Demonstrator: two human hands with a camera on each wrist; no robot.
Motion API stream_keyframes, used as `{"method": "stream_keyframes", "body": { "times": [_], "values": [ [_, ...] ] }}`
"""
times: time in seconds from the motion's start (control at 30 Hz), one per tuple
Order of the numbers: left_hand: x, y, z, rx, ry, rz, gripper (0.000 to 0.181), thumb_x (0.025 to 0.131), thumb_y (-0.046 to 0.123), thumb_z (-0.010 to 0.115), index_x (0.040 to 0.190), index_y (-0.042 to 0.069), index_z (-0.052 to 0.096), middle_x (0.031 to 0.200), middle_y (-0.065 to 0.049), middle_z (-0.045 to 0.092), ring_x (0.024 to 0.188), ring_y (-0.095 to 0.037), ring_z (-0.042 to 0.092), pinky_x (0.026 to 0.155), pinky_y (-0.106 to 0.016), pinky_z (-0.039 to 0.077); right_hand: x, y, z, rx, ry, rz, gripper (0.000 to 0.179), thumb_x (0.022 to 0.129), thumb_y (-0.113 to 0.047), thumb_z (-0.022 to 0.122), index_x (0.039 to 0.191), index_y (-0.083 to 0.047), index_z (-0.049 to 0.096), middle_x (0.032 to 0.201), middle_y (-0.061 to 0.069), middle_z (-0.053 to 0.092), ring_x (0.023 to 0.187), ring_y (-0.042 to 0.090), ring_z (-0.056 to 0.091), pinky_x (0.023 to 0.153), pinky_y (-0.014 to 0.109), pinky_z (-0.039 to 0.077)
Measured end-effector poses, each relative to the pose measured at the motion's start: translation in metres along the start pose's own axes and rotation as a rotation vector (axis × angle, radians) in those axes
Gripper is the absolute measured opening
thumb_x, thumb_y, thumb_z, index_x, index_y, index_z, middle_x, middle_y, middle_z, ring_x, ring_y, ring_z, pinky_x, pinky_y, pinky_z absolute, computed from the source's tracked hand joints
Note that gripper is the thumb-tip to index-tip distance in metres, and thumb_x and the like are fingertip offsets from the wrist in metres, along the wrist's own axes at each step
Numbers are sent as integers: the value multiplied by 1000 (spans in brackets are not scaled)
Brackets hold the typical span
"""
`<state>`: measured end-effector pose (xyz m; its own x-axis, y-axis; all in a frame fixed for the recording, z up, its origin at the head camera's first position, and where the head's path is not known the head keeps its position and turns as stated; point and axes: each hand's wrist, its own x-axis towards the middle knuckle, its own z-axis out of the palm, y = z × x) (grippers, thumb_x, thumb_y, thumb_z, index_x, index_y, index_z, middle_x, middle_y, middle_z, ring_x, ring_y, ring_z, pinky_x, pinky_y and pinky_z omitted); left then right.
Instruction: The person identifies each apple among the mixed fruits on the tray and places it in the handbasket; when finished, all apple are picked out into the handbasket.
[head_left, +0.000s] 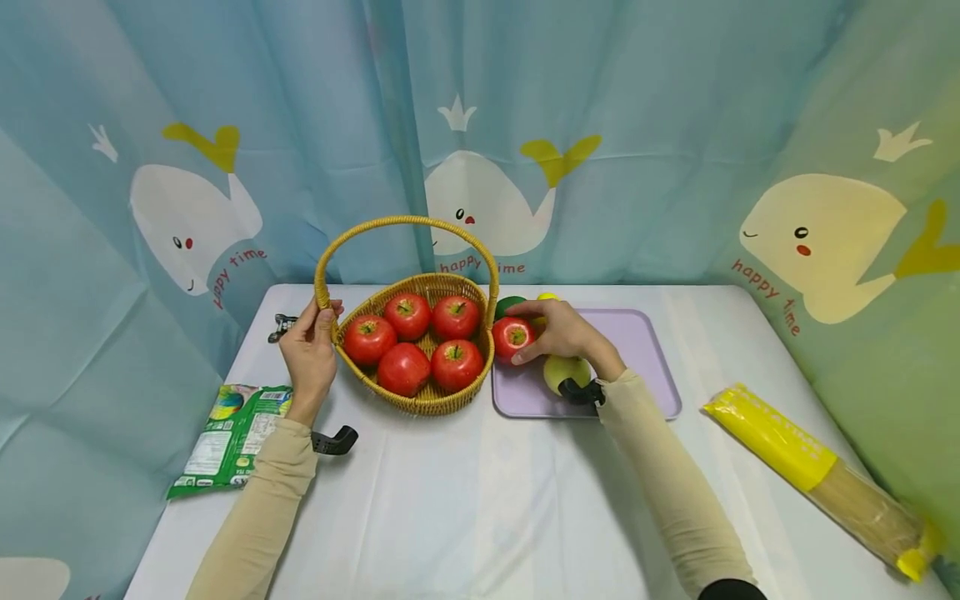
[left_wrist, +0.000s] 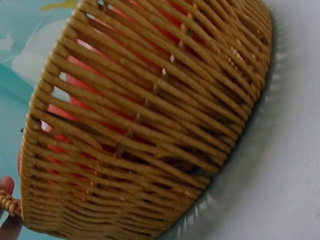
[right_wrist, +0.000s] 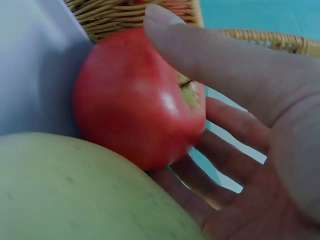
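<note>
A wicker basket [head_left: 427, 405] with a tall arched handle [head_left: 408, 221] holds several red apples [head_left: 405, 369]. My left hand [head_left: 310, 354] grips the handle low on its left side; in the left wrist view its fingertips show at the edge beside the woven wall [left_wrist: 150, 120]. My right hand [head_left: 561, 327] has thumb and fingers around another red apple [head_left: 513, 337], close against the basket's right side. The right wrist view shows that apple [right_wrist: 135, 100] with the thumb across its stem end. A pale green speckled fruit [right_wrist: 75, 190] lies just beside it, partly under my right wrist.
Under the right hand lies a lilac tray [head_left: 637, 350]. A dark green fruit [head_left: 510, 305] and something yellow [head_left: 548, 296] show behind the hand. A green snack packet [head_left: 232, 437] lies at left, a small black object [head_left: 281, 327] behind it, and a yellow noodle pack [head_left: 817, 475] at right.
</note>
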<state>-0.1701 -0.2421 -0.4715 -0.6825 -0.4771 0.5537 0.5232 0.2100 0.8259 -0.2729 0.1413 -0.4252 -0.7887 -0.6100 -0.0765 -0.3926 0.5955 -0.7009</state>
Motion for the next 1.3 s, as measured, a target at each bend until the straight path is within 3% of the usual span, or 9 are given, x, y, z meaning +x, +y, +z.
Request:
{"method": "stream_keyframes", "body": {
  "times": [0.4,0.73,0.97,1.3],
  "values": [
    [2,-5,-1,4,-3,41,33,107,0,59,138,-2,68,113,-39,70,100,-7,75,95,-20,60,3,-5,7,-140,-3,19,83,74,-22,100,146,-6,63,139,18,65,124,37,58,108,53,54],
    [3,-7,-3,21,-16,45,34,106,1,60,139,-1,68,113,-38,71,100,-6,75,94,-18,60,4,-7,10,-137,-26,23,87,73,-23,101,148,-3,61,142,16,67,125,36,59,110,53,53],
    [4,-8,-3,27,-29,44,35,106,1,60,141,0,67,113,-36,72,102,-4,74,95,-18,59,5,-8,12,-128,6,4,90,68,-20,102,146,-2,62,138,16,69,123,34,61,110,52,53],
    [3,-5,-4,47,-27,39,37,104,-2,61,141,-2,66,113,-38,71,100,-3,73,93,-14,58,1,-5,10,-121,46,-30,82,62,-24,105,135,-3,72,125,13,75,113,29,62,98,45,58]
  ]
}}
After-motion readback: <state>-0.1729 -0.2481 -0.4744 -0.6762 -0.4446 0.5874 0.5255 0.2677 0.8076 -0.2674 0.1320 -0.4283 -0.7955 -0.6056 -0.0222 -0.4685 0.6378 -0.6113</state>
